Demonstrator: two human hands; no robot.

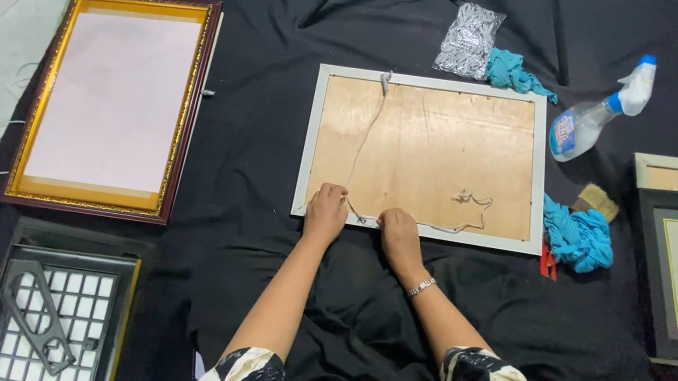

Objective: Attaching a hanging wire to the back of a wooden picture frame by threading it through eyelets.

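The frame [426, 156] lies face down on the black cloth [257, 144], plywood back up. Both hands sit at its near edge: the left hand [326, 208] and right hand [397, 228] each pinch the white cord [363, 145]. Best to keep the cord taut and low against the rail while fixing it.

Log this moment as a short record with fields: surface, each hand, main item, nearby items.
surface: black cloth spread on the floor
left hand: on the near edge of the white frame, fingers at the cord
right hand: on the same edge, beside the left, touching the cord
main item: white frame lying face down, wooden backing up, white cord across it
nearby: spray bottle, teal cloth, gold frame, brush
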